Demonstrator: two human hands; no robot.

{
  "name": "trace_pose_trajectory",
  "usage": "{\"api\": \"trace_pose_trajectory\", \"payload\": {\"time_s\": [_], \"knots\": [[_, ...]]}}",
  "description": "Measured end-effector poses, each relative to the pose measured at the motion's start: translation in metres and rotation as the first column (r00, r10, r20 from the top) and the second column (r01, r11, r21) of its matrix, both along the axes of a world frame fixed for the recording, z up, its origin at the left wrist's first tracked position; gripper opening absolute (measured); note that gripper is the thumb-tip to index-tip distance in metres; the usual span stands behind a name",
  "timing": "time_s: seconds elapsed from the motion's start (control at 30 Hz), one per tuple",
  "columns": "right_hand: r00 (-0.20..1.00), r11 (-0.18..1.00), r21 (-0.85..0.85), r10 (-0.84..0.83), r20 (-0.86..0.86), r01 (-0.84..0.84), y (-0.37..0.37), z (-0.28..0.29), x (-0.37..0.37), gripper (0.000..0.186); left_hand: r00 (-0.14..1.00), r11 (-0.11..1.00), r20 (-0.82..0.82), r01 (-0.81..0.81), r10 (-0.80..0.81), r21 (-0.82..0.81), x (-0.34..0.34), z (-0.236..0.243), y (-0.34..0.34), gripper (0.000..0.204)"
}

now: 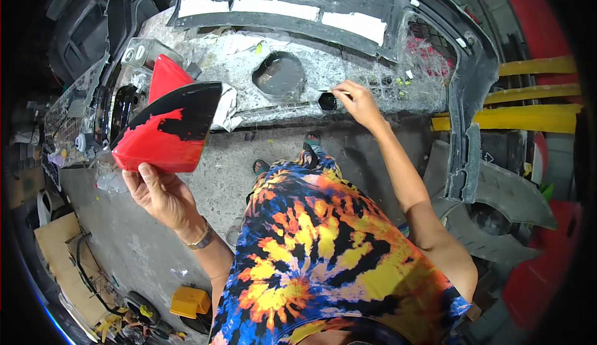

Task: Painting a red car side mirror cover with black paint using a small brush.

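My left hand (163,197) grips the lower end of a curved car mirror cover (140,143), raised at the left. Its surface is glossy red, with ragged-edged black over the upper part. Farther right, my right hand (357,101) pinches a thin paintbrush (336,92) between thumb and fingers. The brush tip is over a small cup of black liquid (327,102) at the near edge of the workbench (242,65). Behind the held cover shows a second red shell (165,74), partly hidden by it.
A round dark-rimmed hollow (278,74) lies mid-bench, with crumpled white paper (226,108) to its left. A clear square container (146,52) stands at the back left. A large black car bumper (463,96) arches around the bench. Yellow strips (528,119) jut in from the right.
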State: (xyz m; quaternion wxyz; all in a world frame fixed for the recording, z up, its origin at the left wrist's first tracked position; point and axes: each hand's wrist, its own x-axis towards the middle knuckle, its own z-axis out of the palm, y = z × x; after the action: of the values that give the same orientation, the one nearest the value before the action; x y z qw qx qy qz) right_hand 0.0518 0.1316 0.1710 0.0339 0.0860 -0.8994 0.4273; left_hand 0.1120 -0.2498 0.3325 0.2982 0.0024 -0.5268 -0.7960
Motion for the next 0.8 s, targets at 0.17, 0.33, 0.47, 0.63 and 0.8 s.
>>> {"api": "trace_pose_trajectory", "payload": {"time_s": [0.17,0.33,0.47,0.63,0.8], "knots": [[0.994,0.974,0.199,0.095,0.057,-0.104,0.009,-0.038,0.004,0.014,0.998,0.998,0.046,0.044,-0.045,0.041,0.006,-0.007,0.014,0.027],[0.972,0.919,0.32,0.232,0.036,-0.232,0.006,-0.059,0.004,0.013,0.99,0.992,0.077,0.118,-0.122,0.048,0.001,-0.008,0.027,0.024],[0.974,0.938,0.265,0.224,0.027,-0.223,0.002,-0.052,0.003,0.014,0.985,0.989,0.099,0.138,-0.143,0.054,-0.006,-0.005,0.039,0.022],[0.979,0.928,-0.312,-0.194,0.06,0.203,0.006,-0.038,0.016,0.017,0.973,0.976,0.129,0.176,-0.193,0.13,-0.026,-0.013,0.046,0.023],[0.846,0.133,-0.841,-0.19,0.498,0.525,0.03,-0.034,0.041,0.022,0.952,0.951,0.148,0.239,-0.269,0.195,-0.032,-0.02,0.053,0.027]]}}
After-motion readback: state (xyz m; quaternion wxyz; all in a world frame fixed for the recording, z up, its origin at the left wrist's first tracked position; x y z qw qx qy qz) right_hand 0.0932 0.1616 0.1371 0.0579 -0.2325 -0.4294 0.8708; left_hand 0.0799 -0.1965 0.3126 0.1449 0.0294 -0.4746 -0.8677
